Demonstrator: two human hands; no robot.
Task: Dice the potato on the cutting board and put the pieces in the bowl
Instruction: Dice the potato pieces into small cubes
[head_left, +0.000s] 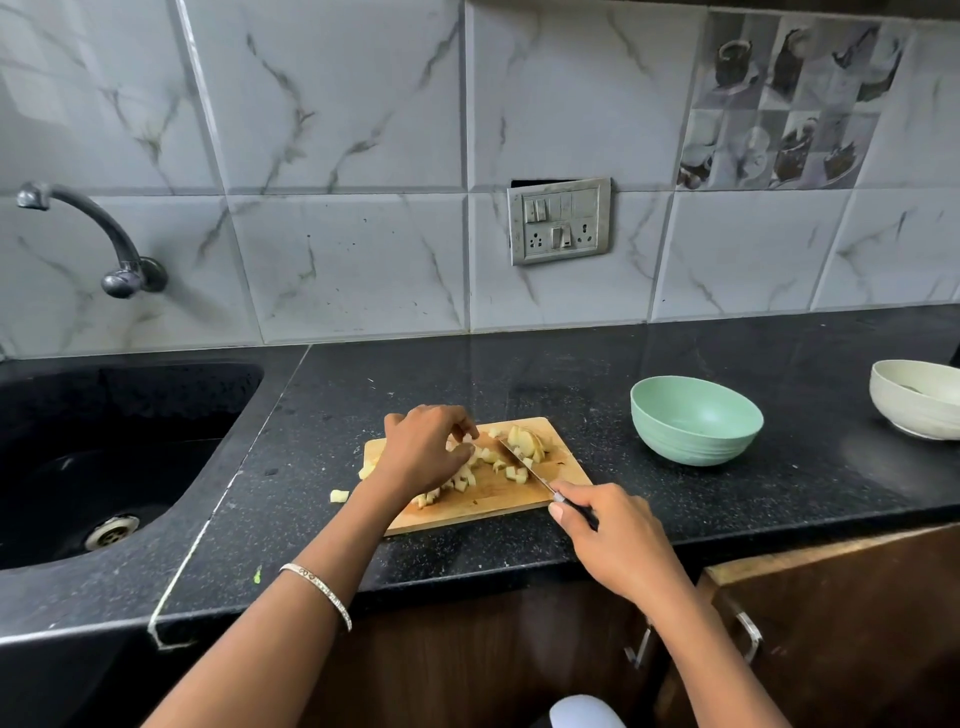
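Right hand clamped on knife, left hand grip unclear over pale potato dice

Thin patterned silver bangle above the left hand, both forearms bare

Counter: board, green bowl, white bowl

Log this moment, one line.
stage: dicing; right hand: grips black-handled knife; left hand: holds diced potato on wooden cutting board; green bowl: empty
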